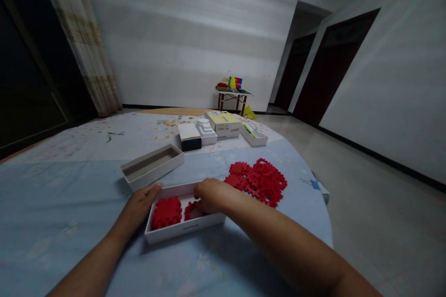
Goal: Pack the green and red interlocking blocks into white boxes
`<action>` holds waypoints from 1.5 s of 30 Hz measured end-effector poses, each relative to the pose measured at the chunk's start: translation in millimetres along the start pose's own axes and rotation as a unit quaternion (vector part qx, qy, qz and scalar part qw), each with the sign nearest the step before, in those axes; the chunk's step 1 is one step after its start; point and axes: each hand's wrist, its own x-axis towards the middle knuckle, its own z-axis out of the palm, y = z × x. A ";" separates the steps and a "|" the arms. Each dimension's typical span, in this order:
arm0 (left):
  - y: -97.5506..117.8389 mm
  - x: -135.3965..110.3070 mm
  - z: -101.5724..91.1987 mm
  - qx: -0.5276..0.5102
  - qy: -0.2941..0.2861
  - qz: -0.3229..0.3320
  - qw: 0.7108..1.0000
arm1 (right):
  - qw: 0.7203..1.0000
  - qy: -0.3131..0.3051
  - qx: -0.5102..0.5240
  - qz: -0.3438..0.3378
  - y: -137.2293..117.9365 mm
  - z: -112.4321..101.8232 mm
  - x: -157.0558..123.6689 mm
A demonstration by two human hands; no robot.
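Hands: two.
Left hand [141, 202]: at the white box's [184, 229] left end, thumb at the rim; fingers partly hidden, grip cannot be told.
Right hand [211, 192]: fingers curled down into that box; whether they pinch anything cannot be told.
Red pieces [166, 212]: two groups inside the box, one pile [268, 178] beyond it, right, on the desk [181, 111].
Second open box [146, 167]: one, behind.

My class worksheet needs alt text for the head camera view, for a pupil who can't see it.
The right hand reaches into a white box holding red toothed pieces, while the left hand is at the box's left end. A heap of similar red pieces lies to the right on a pale blue patterned tablecloth; an open white tray sits behind.
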 end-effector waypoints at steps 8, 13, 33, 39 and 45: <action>-3.6 3.0 -2.8 0.030 0.005 -0.003 1.000 | 0.998 0.026 0.059 -0.014 11.2 1.3 -2.7; -3.7 4.2 -3.2 0.044 0.008 -0.001 0.999 | 0.970 0.192 0.140 0.050 76.8 -7.7 -13.2; -12.2 8.6 -5.4 0.049 0.030 -0.027 0.998 | 0.941 0.230 0.127 0.215 183.0 14.7 -13.3; -16.7 10.5 -5.6 0.033 0.035 -0.032 0.998 | 0.952 0.155 0.146 0.219 197.5 23.4 -8.7; -19.5 12.4 -5.8 0.044 0.046 -0.022 0.998 | 0.958 0.107 0.147 0.222 190.9 27.8 -0.9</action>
